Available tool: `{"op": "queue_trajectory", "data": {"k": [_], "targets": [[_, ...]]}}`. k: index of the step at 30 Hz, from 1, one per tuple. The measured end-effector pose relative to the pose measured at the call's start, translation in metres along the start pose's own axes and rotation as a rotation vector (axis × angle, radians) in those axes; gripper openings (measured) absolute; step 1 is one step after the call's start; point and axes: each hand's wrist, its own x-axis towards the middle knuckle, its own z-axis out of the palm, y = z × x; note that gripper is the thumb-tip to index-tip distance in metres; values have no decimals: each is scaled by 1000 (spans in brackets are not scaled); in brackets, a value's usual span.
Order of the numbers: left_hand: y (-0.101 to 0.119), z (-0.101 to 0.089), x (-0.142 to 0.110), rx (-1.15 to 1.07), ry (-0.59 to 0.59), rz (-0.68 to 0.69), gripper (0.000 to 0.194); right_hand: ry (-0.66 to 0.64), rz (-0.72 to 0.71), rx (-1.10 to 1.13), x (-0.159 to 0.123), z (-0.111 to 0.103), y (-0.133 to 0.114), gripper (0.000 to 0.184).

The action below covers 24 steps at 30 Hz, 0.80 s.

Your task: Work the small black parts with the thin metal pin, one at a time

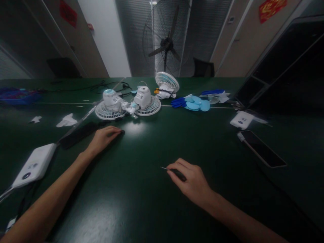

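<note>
My right hand (190, 179) rests on the dark green table (141, 189), its fingers closed round a small black screwdriver (174, 172) whose thin tip pointing left. My left hand (105, 136) reaches further out, fingers bent down onto a small dark object at its fingertips that I cannot make out, beside a black strip (79, 134). Just beyond it lie two small white clip fans (111, 105) (146, 101), face down and partly taken apart. A third white fan (165, 85) stands behind them.
Light blue fan blades (197, 104) and blue gloves (178, 102) lie at the back right. A phone (262, 148) and a white power bank (241, 119) sit on the right; another white power bank (35, 164) with a cable on the left. A big floor fan (165, 44) stands behind.
</note>
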Motion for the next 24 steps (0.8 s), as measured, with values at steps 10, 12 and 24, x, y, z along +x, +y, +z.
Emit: {"op": "queue_trajectory", "data": {"k": [10,12,24], "targets": [[144,55,-16,-316,-409,408,20,35,-15,-23,2,0,-3,15],[157,63,-23,-365,-422,417,17,52,-23,-40,2,0,-3,15],[159,71,-33,-427,-438,270,22,-12,-18,-87,2,1,-5,16]]}}
